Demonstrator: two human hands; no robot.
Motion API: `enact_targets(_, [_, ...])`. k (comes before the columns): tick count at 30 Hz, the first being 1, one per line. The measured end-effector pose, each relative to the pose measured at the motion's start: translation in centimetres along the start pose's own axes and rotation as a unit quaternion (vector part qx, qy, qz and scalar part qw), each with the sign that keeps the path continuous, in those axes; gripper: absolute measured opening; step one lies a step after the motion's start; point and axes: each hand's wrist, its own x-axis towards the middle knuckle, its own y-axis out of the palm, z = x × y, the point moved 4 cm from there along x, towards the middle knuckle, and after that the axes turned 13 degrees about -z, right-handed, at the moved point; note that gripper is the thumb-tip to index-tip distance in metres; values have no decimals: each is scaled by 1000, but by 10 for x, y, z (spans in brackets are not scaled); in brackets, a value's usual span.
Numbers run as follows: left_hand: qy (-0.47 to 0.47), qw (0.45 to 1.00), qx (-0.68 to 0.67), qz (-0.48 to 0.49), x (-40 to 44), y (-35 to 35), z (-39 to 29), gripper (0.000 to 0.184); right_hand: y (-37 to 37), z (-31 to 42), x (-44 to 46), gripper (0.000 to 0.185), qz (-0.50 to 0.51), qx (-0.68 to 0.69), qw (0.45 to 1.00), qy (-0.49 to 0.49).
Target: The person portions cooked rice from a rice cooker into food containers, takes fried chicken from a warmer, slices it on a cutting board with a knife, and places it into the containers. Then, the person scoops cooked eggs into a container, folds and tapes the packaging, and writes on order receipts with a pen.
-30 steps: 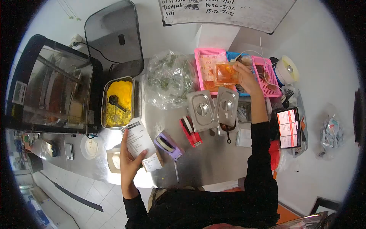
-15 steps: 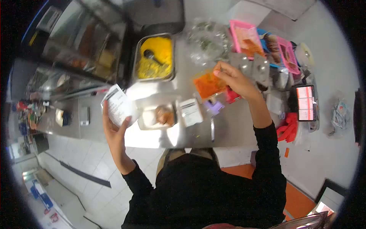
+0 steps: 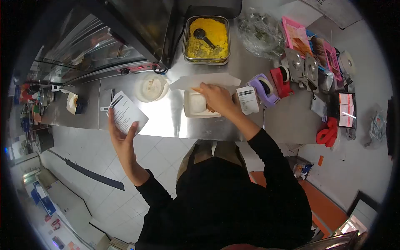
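My left hand (image 3: 124, 143) holds a white printed paper (image 3: 126, 114) between thumb and fingers, over the counter's front edge. My right hand (image 3: 216, 99) reaches over an open white food box (image 3: 192, 110), its fingers bent together at the box's back side. A bit of orange shows at the fingertips; most of what they hold is hidden. White rice (image 3: 197, 102) fills the box's left part, and brown food shows beside it under my hand. Right of the box lies a smaller box with a printed label (image 3: 248, 100).
Behind stands a tray of yellow food (image 3: 214, 27) with a black scoop. A round white tub (image 3: 151, 87) is left of the box. Purple (image 3: 266, 93) and red (image 3: 280, 83) tape dispensers, lidded metal containers (image 3: 295, 66) and a tablet (image 3: 346, 109) stand at right.
My right hand has carried the orange packet from the pink basket down to the open box. My left hand keeps hold of the paper. The view has shifted left and down.
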Motion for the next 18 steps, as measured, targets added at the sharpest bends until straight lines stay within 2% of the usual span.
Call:
enact_targets(3, [5, 999, -3, 33, -1, 4, 7, 81, 43, -10, -1, 16, 41, -133, 984, -112])
enact_targets(5, [35, 998, 7, 51, -4, 10, 9, 81, 37, 7, -16, 24, -49, -115, 975, -181])
enact_targets(7, [27, 997, 7, 66, -6, 14, 6, 80, 24, 18, -32, 28, -91, -81, 976, -180])
enact_targets(9, [27, 997, 13, 75, -8, 17, 8, 79, -11, 25, -48, 29, -84, -31, 990, -106])
enact_targets(11, [39, 996, 22, 83, -8, 21, 15, 78, -38, -11, -85, 22, -85, 30, 992, 86])
enact_targets(13, [-6, 995, 1, 96, -14, 34, 13, 76, -57, -74, -142, 24, -184, 14, 924, 336])
enact_targets(15, [-30, 992, -8, 123, -23, 51, 15, 74, -82, -112, -180, 29, -182, -244, 900, 312])
enact_targets(18, [-34, 980, -31, 192, -52, 96, 23, 67, -70, -154, -218, 33, -99, -290, 884, 354])
